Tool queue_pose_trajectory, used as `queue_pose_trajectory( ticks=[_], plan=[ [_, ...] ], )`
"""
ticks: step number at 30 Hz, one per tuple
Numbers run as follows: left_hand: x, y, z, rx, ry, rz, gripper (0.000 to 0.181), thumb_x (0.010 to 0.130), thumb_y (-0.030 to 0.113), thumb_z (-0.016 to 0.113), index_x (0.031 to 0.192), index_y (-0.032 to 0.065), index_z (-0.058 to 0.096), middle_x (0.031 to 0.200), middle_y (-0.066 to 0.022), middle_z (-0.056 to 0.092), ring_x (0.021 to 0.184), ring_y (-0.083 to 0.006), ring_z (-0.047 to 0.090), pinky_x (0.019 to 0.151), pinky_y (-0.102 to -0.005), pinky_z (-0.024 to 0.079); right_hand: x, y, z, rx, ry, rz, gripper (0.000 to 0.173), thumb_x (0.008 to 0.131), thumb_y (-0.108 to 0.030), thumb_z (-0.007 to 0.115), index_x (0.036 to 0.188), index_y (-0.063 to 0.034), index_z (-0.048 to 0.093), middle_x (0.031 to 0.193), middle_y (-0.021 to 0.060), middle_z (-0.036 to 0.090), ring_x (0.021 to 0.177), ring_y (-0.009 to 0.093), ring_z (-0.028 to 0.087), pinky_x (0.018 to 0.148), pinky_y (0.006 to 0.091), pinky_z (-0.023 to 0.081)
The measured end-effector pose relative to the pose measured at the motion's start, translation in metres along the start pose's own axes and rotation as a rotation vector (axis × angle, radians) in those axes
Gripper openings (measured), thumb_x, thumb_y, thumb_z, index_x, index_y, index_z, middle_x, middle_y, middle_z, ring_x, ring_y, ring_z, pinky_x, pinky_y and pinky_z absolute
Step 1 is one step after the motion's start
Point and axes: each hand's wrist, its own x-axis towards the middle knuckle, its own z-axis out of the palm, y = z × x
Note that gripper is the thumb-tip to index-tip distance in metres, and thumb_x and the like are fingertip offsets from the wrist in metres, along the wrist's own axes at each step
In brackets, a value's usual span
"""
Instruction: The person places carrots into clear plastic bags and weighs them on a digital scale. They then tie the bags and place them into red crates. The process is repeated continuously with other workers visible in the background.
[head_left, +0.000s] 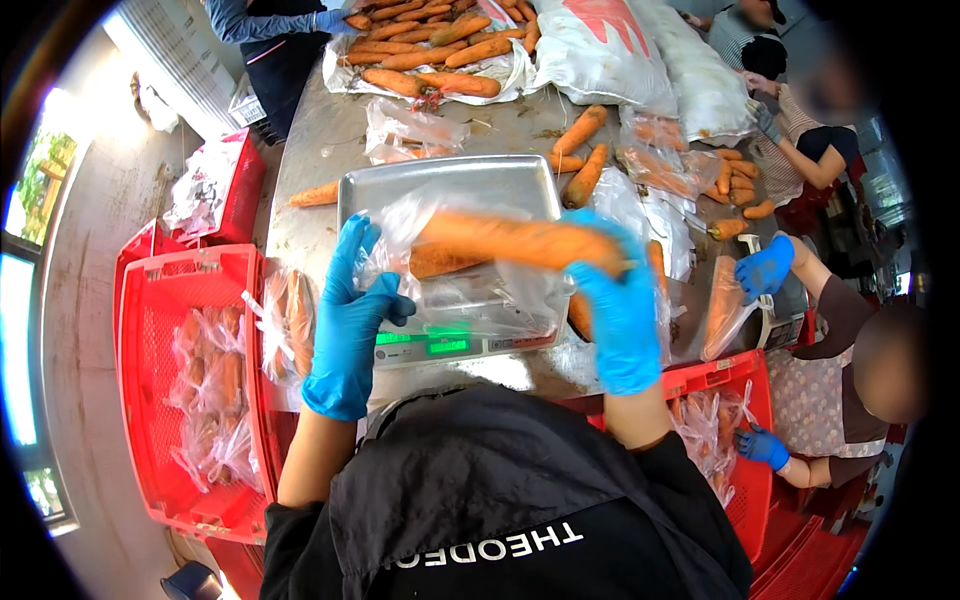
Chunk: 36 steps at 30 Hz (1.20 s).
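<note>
My left hand (352, 315), in a blue glove, pinches the edge of a clear plastic bag (480, 300) above the steel pan (450, 171) of a digital scale. In my right hand (619, 300), also gloved, is the right end of a large carrot (517, 238), blurred by motion. The carrot's other end lies at the bag's upper left part. Another carrot (442, 260) shows behind or inside the film; which, I cannot tell. Green displays (448, 345) glow on the scale's front. Further carrots (581, 315) lie by my right hand, partly hidden.
Loose carrots (465, 52) lie on an open sack at the table's far side, near full white sacks (600, 52). Red crates (187, 270) with bagged carrots stand left and right (757, 450). Co-workers stand at the right; one gloved hand (765, 266) holds a bagged carrot. Another co-worker's sleeve (262, 24) reaches in at upper left.
</note>
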Motion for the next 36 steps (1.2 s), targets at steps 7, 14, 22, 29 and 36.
queue_pose_trajectory(
  ticks=[7, 14, 22, 29, 36],
  plan=[
    [-0.015, 0.043, -0.016, 0.015, -0.036, 0.143, 0.065, 0.076, -0.014, 0.042, 0.136, 0.0094, 0.038, 0.14, -0.0031, 0.039, 0.06, -0.0086, 0.053, 0.057, -0.0224, 0.045, -0.004, -0.068, -0.024, -0.283, 0.173, -0.661, 0.057, 0.068, -0.013, 0.078, 0.115, 0.0019, 0.05, 0.118, 0.0205, 0.054, 0.109, 0.029, 0.054, 0.094, 0.0365, 0.045],
    [-0.013, 0.051, -0.017, 0.049, -0.081, 0.147, 0.074, 0.073, -0.015, 0.039, 0.141, 0.0121, 0.032, 0.143, -0.0077, 0.033, 0.062, -0.008, 0.053, 0.059, -0.0225, 0.046, -0.017, -0.09, -0.035, -0.288, 0.059, -0.664, 0.067, 0.073, -0.028, 0.071, 0.123, 0.0055, 0.042, 0.122, 0.0254, 0.05, 0.115, 0.035, 0.05, 0.101, 0.0452, 0.037],
    [-0.017, 0.054, 0.005, 0.096, -0.122, 0.133, 0.07, 0.074, -0.012, 0.039, 0.141, 0.0084, 0.032, 0.144, -0.0096, 0.033, 0.059, -0.0071, 0.048, 0.056, -0.0207, 0.043, -0.012, -0.073, -0.07, -0.167, 0.208, -0.653, 0.06, 0.081, -0.022, 0.062, 0.128, 0.0059, 0.037, 0.125, 0.0251, 0.047, 0.118, 0.034, 0.046, 0.103, 0.0454, 0.034],
    [-0.016, 0.052, 0.012, 0.143, -0.137, 0.175, 0.074, 0.074, -0.016, 0.037, 0.143, 0.0086, 0.024, 0.148, -0.0025, 0.026, 0.065, -0.0064, 0.049, 0.06, -0.0219, 0.045, -0.024, -0.061, -0.016, -0.442, -0.248, -0.507, 0.045, 0.078, -0.016, 0.069, 0.117, -0.0021, 0.052, 0.125, 0.0184, 0.05, 0.116, 0.032, 0.049, 0.096, 0.043, 0.043],
    [-0.023, 0.048, 0.026, 0.303, -0.058, 0.208, 0.075, 0.073, -0.011, 0.036, 0.144, 0.0096, 0.024, 0.149, -0.0097, 0.023, 0.09, -0.0092, 0.054, 0.057, -0.0186, 0.043, 0.038, 0.042, 0.056, -0.295, -0.227, -0.073, 0.051, 0.073, -0.014, 0.073, 0.117, -0.0053, 0.051, 0.106, 0.0115, 0.058, 0.098, 0.021, 0.056, 0.085, 0.0324, 0.047]
  ],
)
